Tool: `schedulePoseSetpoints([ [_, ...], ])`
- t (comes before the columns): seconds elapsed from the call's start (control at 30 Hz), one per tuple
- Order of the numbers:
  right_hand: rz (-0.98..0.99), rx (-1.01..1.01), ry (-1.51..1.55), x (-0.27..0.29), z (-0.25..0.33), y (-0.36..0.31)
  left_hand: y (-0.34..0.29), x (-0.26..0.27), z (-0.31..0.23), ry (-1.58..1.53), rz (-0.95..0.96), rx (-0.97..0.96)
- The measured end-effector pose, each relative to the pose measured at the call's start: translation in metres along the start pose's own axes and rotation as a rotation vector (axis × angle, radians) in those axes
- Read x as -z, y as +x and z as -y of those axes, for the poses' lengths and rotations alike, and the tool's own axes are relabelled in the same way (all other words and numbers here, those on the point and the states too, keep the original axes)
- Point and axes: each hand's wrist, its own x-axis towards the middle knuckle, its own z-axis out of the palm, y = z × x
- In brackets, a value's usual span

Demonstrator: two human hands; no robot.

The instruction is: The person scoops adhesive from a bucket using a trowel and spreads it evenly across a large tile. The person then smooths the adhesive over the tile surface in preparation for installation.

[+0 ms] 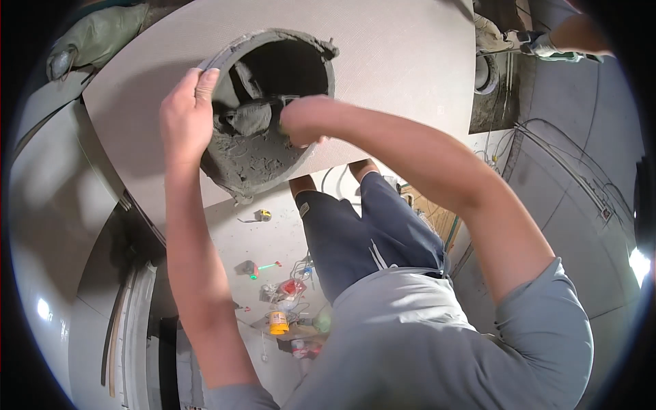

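Observation:
A dark bucket (321, 75), its rim crusted with grey mortar, tilts so that its mouth faces me. Wet mortar (256, 162) lies along its lower inside wall. My left hand (188, 116) grips the rim on the left, with the thumb over the edge. At the right side of the mouth, my right hand (305, 121) is closed around the handle of a mortar-coated trowel (250, 119), whose blade is inside the bucket. The fingers partly hide the handle. Beneath the bucket lies a large pale textured panel (396, 61).
On the floor are a tape measure (264, 215), a yellow tub (278, 322) and a red bundle (292, 287) among loose cords. A filled sack (96, 41) rests at the far left. Another person's gloved hand (544, 45) shows at upper right, and cables (567, 164) run along the right wall.

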Motion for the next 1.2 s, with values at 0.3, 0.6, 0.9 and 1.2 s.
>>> schedulePoseSetpoints([
  [0.3, -0.331, -0.289, -0.074, -0.013, 0.028, 0.052, 0.001, 0.001, 0.005, -0.044, -0.059, 0.021],
  [0.6, -0.174, -0.207, -0.056, -0.056, 0.026, 0.07, -0.013, 0.001, 0.017, -0.06, -0.088, 0.082],
  [0.9, -0.158, -0.2, 0.257, 0.034, -0.026, 0.033, -0.012, -0.011, 0.011, -0.072, -0.133, -0.072],
  [1.2, -0.298, -0.396, 0.167, -0.079, 0.024, 0.071, -0.016, -0.02, 0.001, -0.055, -0.085, -0.067],
])
